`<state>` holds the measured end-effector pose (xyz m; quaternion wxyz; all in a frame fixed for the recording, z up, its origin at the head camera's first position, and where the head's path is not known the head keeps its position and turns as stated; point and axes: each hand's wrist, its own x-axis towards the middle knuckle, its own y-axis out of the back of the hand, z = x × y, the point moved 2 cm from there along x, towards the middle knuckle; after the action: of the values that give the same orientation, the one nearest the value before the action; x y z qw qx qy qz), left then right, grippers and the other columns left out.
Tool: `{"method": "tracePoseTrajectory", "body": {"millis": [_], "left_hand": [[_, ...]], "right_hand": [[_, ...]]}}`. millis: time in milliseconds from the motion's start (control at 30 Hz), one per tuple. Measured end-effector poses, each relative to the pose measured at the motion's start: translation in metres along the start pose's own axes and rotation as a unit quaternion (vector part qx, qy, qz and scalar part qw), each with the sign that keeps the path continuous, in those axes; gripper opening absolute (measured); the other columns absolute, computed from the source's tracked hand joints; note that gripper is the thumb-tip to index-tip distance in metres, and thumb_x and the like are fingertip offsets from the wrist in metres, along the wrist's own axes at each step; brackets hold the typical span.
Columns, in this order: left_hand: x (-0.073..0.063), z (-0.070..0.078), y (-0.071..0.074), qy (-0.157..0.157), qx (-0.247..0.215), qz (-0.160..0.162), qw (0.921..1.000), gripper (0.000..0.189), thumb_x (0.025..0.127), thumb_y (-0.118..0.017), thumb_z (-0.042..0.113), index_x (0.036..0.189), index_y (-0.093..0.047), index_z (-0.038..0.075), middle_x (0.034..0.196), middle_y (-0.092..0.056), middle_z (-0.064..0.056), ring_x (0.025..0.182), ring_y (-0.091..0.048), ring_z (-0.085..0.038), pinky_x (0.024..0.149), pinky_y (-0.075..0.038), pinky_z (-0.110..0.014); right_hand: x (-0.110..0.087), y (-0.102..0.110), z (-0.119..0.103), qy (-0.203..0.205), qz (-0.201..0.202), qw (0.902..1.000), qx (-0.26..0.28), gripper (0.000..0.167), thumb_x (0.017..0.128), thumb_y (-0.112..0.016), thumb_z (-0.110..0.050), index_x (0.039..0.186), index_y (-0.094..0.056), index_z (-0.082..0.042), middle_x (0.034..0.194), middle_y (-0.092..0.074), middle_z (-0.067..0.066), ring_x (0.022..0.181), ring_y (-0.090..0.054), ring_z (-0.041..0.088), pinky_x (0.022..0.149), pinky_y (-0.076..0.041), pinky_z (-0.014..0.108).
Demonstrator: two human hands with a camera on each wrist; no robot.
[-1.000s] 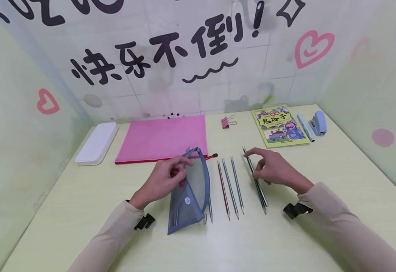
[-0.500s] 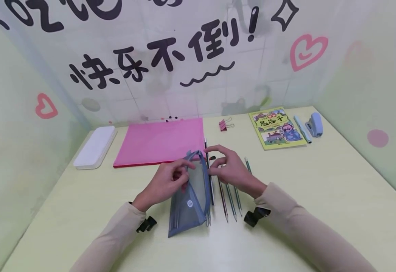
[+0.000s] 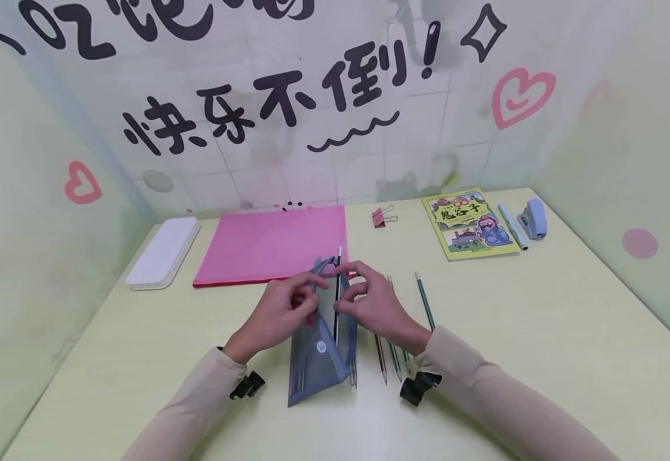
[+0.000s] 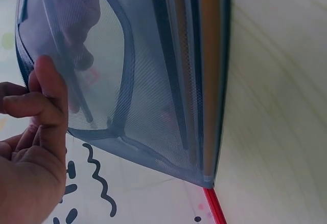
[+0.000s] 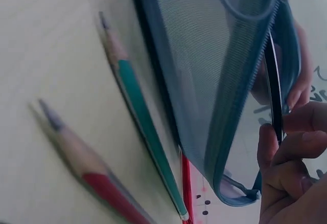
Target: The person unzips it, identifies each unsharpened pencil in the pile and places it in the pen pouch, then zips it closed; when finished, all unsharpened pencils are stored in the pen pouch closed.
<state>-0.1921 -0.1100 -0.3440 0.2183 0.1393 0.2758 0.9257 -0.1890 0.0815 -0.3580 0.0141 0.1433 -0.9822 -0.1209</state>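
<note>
A blue-grey mesh pencil case (image 3: pixel 311 378) stands with its zip side open; my left hand (image 3: pixel 277 310) pinches the near-left edge of its mouth. Between the thumb and fingertips of my right hand (image 3: pixel 377 307) is a black pencil (image 3: pixel 339 257), held steeply with its lower part inside the mouth of the case. In the left wrist view, several long pencils (image 4: pixel 209 81) show through the mesh along the bottom. Right of the case lie a dark red pencil (image 3: pixel 381 365) and green pencils (image 3: pixel 425 301), partly hidden by my right hand and sleeve.
Behind the case lies a pink folder (image 3: pixel 279 243) with a red edge, and a white box (image 3: pixel 163 253) stands to its left. At the back are a pink binder clip (image 3: pixel 379 218), a yellow booklet (image 3: pixel 470 224), a light blue pen (image 3: pixel 512 225) and a blue stapler (image 3: pixel 535 219).
My right hand has lifted the black pencil from the right of the row and carried it left into the mouth of the case. My left hand has stayed at the case's edge.
</note>
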Motion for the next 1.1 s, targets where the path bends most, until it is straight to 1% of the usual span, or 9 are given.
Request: {"method": "tracePoseTrajectory", "body": {"millis": [167,400,500,567,667,767,867,967,1100], "left_hand": [[0.0,0.0,0.0,0.003,0.002,0.004,1.0,0.027,0.096,-0.049,0.005,0.119,-0.064,0.004,0.068,-0.063,-0.002,0.056,-0.064,-0.023,0.052,-0.048,-0.025],[0.001,0.002,-0.002,0.002,0.0,-0.002,1.0,0.027,0.096,-0.049,0.003,0.119,-0.063,0.005,0.068,-0.063,-0.005,0.056,-0.063,-0.018,0.052,-0.049,-0.025],[0.001,0.002,-0.002,0.006,0.0,-0.004,1.0,0.027,0.096,-0.049,0.002,0.119,-0.063,0.003,0.068,-0.063,-0.005,0.056,-0.063,-0.018,0.052,-0.048,-0.025],[0.001,0.002,-0.002,0.007,0.003,-0.003,1.0,0.027,0.096,-0.049,0.003,0.119,-0.063,0.002,0.068,-0.063,-0.005,0.057,-0.063,-0.017,0.054,-0.049,-0.025],[0.0,0.003,-0.001,0.009,0.006,-0.001,0.9999,0.027,0.096,-0.049,0.003,0.119,-0.063,0.003,0.068,-0.064,-0.005,0.057,-0.063,-0.017,0.054,-0.049,-0.024],[-0.001,0.003,0.0,0.013,0.007,0.002,0.9999,0.027,0.096,-0.049,0.003,0.118,-0.064,0.006,0.068,-0.063,-0.004,0.057,-0.063,-0.019,0.053,-0.046,-0.024],[-0.001,0.003,0.002,0.015,0.005,0.008,0.9998,0.028,0.095,-0.049,0.003,0.117,-0.064,0.009,0.067,-0.063,-0.003,0.057,-0.063,-0.02,0.051,-0.043,-0.023],[-0.002,0.002,0.002,0.013,0.002,0.012,0.9998,0.027,0.095,-0.049,0.004,0.117,-0.064,0.01,0.067,-0.063,-0.002,0.057,-0.063,-0.022,0.05,-0.042,-0.023],[-0.001,0.001,0.004,0.01,0.0,0.014,0.9999,0.027,0.096,-0.049,0.005,0.116,-0.064,0.011,0.066,-0.063,0.0,0.057,-0.064,-0.024,0.049,-0.041,-0.023]], "right_hand": [[-0.006,-0.009,0.003,0.007,-0.023,0.9994,-0.026,0.056,0.084,-0.069,-0.005,0.136,-0.051,-0.016,0.078,-0.072,0.005,0.057,-0.059,0.018,0.058,-0.042,0.026],[-0.005,-0.013,0.0,0.019,-0.045,0.9962,-0.071,0.06,0.084,-0.067,-0.003,0.141,-0.049,-0.009,0.079,-0.072,0.006,0.064,-0.065,0.022,0.061,-0.048,0.028],[-0.005,-0.012,-0.003,0.015,-0.058,0.9942,-0.09,0.061,0.087,-0.067,-0.005,0.144,-0.046,-0.01,0.08,-0.074,0.006,0.069,-0.068,0.022,0.06,-0.048,0.027],[-0.006,-0.01,-0.004,0.013,-0.065,0.9934,-0.094,0.06,0.089,-0.067,-0.008,0.145,-0.046,-0.013,0.082,-0.075,0.006,0.067,-0.068,0.021,0.057,-0.046,0.027],[-0.011,-0.003,-0.004,0.013,-0.066,0.9931,-0.096,0.05,0.092,-0.065,-0.012,0.14,-0.05,-0.015,0.083,-0.076,0.006,0.063,-0.067,0.018,0.054,-0.042,0.026],[-0.018,0.006,-0.004,0.028,-0.061,0.9921,-0.107,0.036,0.094,-0.063,-0.014,0.129,-0.058,-0.01,0.084,-0.075,0.006,0.061,-0.065,0.019,0.053,-0.042,0.025],[-0.027,0.014,-0.004,0.049,-0.063,0.9892,-0.123,0.027,0.095,-0.061,-0.014,0.12,-0.061,-0.005,0.083,-0.075,0.008,0.059,-0.064,0.02,0.053,-0.043,0.024],[-0.037,0.019,-0.005,0.061,-0.087,0.9865,-0.125,0.023,0.094,-0.062,-0.014,0.116,-0.063,-0.004,0.083,-0.074,0.01,0.056,-0.06,0.02,0.051,-0.044,0.023],[-0.052,0.018,-0.004,0.059,-0.129,0.9821,-0.123,0.022,0.093,-0.066,-0.017,0.11,-0.061,-0.005,0.086,-0.074,0.01,0.052,-0.053,0.01,0.048,-0.041,0.021]]}}
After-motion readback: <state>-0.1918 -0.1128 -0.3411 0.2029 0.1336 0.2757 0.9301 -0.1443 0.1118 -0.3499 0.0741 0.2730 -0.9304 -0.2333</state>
